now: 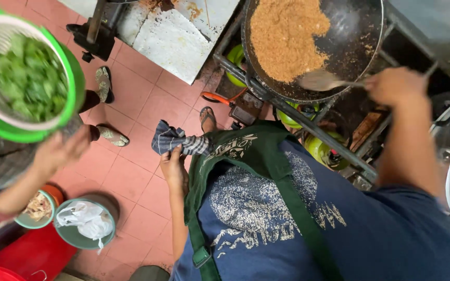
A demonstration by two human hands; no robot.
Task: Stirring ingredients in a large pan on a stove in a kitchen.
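The blue shirt (371, 229) and green apron (266, 156) fill the lower frame. The right hand (394, 86) has its fingers closed around the spatula (324, 80) handle; the blade rests in the wok (339, 36) against brown crumbs (285, 36). The left hand (173, 166) grips a checked cloth (175, 141) (bunched above the fingers). Another person's hand (61, 151) supports a green colander (27, 78).

right hand (396, 86) gripping metal spatula (323, 80) in wok (350, 31) of browned crumbs (285, 36), left hand (173, 165) clutching checked cloth (175, 140), another person's hand (61, 151) under green colander (74, 78) of leaves
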